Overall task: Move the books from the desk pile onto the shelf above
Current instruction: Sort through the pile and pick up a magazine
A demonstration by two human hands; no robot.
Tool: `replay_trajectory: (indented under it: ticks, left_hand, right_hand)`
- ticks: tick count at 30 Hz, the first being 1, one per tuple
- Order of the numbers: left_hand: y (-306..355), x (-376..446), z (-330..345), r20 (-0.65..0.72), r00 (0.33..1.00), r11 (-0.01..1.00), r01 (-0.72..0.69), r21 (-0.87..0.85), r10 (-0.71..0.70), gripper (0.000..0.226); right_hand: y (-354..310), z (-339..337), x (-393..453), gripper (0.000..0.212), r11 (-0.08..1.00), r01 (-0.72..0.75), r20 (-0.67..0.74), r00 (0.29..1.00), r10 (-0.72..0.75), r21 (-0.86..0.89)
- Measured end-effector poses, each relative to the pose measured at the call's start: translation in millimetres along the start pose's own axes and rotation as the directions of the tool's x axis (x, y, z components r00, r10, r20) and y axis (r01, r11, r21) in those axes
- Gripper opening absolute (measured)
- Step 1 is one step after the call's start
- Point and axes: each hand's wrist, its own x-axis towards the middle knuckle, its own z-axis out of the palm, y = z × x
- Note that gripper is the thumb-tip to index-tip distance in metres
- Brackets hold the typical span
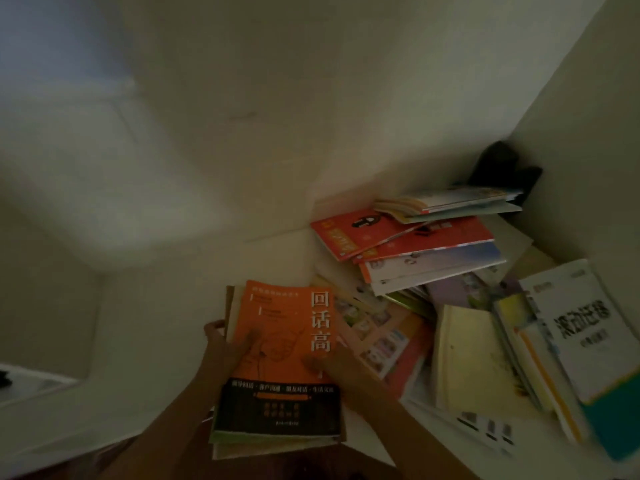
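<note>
In the head view we grip a small stack of books [277, 368] between both hands, an orange-and-black cover on top. Our left hand [225, 344] clamps the stack's left edge, thumb lying across the cover, and our right hand [332, 368] presses the right edge, thumb on the orange. To the right of our right hand the desk pile [433, 289] sprawls over the white desk [367, 431]: red covers beyond our fingers, a pale yellow book [464, 355] and a white book with large black characters [581, 327] farther right. Past the pile, in the far corner, sits a dark object [502, 164] we cannot identify. The picture is dim and blurred.
</note>
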Motion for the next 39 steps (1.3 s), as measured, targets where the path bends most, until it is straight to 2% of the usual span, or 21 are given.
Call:
replay_trajectory:
  ticks: [3,5,7,8,10,13,15,17,18,20,23,24,26,29,32,34,35,36,38,39]
  left_hand:
    - [-11,11,-29,-0.079,0.995,0.998,-0.061,0.032,0.063,0.067]
    - [-11,18,-46,-0.108,0.989,0.995,-0.1,0.013,0.1,0.064]
    - [-8,26,-60,-0.114,0.98,0.985,-0.152,0.079,0.16,0.052]
    - [-7,32,-68,-0.111,0.977,0.978,-0.167,0.125,0.181,0.047]
    - [-10,43,-80,-0.092,0.976,0.963,-0.173,0.208,0.195,0.046]
    - [-16,55,-91,-0.084,0.979,0.942,-0.153,0.299,0.185,0.031]
    - [-18,59,-96,-0.088,0.99,0.961,-0.088,0.263,0.114,0.038]
    - [-17,59,-99,-0.093,0.996,0.982,0.01,0.188,0.007,0.065]
    - [-17,61,-100,-0.105,0.993,0.988,0.068,0.137,-0.054,0.074]
    - [-19,60,-98,-0.1,0.988,0.99,0.127,0.054,-0.121,0.068]
    - [-23,48,-87,-0.04,0.989,0.99,0.138,-0.04,-0.139,0.046]
    - [-22,41,-83,-0.009,0.991,0.991,0.13,-0.044,-0.131,0.042]
    - [-24,37,-82,0.044,0.995,0.996,0.092,-0.009,-0.091,0.042]
    - [-22,36,-81,0.088,0.996,1.0,0.01,0.024,-0.012,0.041]
    - [-25,42,-79,-0.029,1.0,0.998,0.006,0.061,-0.005,0.041]
    - [-25,44,-77,-0.061,0.998,0.991,0.006,0.134,0.002,0.049]
    - [-25,50,-76,-0.09,0.996,0.976,0.021,0.215,-0.002,0.059]
    - [-24,55,-73,-0.143,0.99,0.945,0.054,0.323,-0.008,0.064]
    - [-11,62,-63,-0.359,0.933,0.855,0.155,0.496,0.039,0.054]
    - [2,59,-52,-0.399,0.91,0.839,0.129,0.528,0.111,0.049]
  right_hand:
    - [2,37,23,0.023,0.984,0.163,-0.067,0.984,-0.167,-0.07]
    - [0,61,37,0.037,0.974,0.224,-0.065,0.972,-0.225,-0.022]
    - [3,80,54,0.058,0.98,0.191,-0.108,0.974,-0.197,-0.064]
    - [0,88,55,0.056,0.976,0.183,-0.124,0.972,-0.198,-0.117]
    - [0,98,61,0.035,0.959,0.198,-0.151,0.961,-0.23,-0.201]
    - [-2,100,61,0.029,0.937,0.178,-0.163,0.958,-0.235,-0.301]
    - [-7,93,60,0.04,0.955,0.115,-0.197,0.965,-0.173,-0.274]
    - [-11,86,58,0.068,0.987,-0.002,-0.262,0.964,-0.041,-0.16]
    - [-9,83,60,0.074,0.993,-0.024,-0.266,0.964,-0.008,-0.117]
    - [-5,87,62,0.069,0.997,-0.058,-0.217,0.975,0.046,-0.046]
    - [-1,94,71,0.054,0.995,-0.095,-0.246,0.964,0.096,0.016]
    - [2,93,76,0.058,0.993,-0.111,-0.25,0.962,0.115,0.03]
    - [6,93,78,0.07,0.987,-0.146,-0.261,0.958,0.122,-0.073]
    - [10,89,71,0.064,0.963,-0.137,-0.265,0.962,0.073,-0.232]
    - [-1,76,62,0.043,0.95,-0.01,-0.104,0.994,-0.023,-0.313]
    - [-21,57,53,0.031,0.926,0.089,-0.089,0.988,-0.13,-0.366]
    - [-33,44,48,0.027,0.91,0.131,-0.172,0.962,-0.213,-0.394]
    - [-42,26,42,0.023,0.888,0.197,-0.265,0.907,-0.326,-0.416]
    - [-62,-14,25,0.011,0.827,0.262,-0.4,0.776,-0.487,-0.498]
    - [-68,-35,16,0.009,0.802,0.282,-0.447,0.71,-0.544,-0.527]
